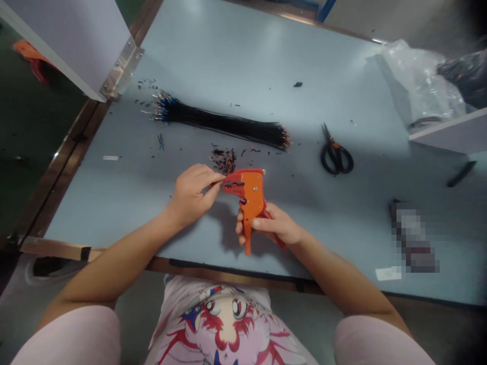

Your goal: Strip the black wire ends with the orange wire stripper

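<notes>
My right hand (272,225) grips the handles of an orange and red wire stripper (251,195), whose jaws point left. Thumb and forefinger of my left hand (196,195) are pinched together right at the tip of those jaws; whatever they hold is too small to make out. Beyond the tool lies a bundle of black wires (224,122), with blue sleeves and bare metal ends at its left and copper ends at its right. Just behind the jaws is a small heap of dark and coppery scraps (224,159).
Black-handled scissors (337,157) lie right of the bundle. A blurred-out object (414,235) and a white card (388,274) are at the right. Clear plastic bags (422,83) sit at the back right. White panels (76,40) rise at both table sides.
</notes>
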A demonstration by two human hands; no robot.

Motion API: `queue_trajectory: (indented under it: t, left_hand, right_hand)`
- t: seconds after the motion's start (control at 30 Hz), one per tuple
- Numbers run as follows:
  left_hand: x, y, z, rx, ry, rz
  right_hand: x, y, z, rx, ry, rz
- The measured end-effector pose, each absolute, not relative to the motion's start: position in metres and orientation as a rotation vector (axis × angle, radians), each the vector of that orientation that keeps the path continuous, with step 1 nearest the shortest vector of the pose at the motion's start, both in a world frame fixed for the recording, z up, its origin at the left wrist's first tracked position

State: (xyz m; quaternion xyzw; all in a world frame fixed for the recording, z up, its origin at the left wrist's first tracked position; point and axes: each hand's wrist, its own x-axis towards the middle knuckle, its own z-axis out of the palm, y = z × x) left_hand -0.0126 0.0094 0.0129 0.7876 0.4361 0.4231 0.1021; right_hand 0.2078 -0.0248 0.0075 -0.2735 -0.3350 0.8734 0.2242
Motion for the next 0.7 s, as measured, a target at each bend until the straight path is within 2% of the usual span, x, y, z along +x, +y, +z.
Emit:
queue_trajectory:
  t: [0.43,0.7]
  left_hand:
    - [-0.018,0.004,0.029,2.368,1.328,1.47]
    - [-0.02,0.0,0.034,2.369,1.324,1.525]
  right_hand:
    - [0.219,-0.018,0.008,-0.648,-1.025,2.324]
    - [0.223,-0.017,0.015,-0.673,-1.281,2.112]
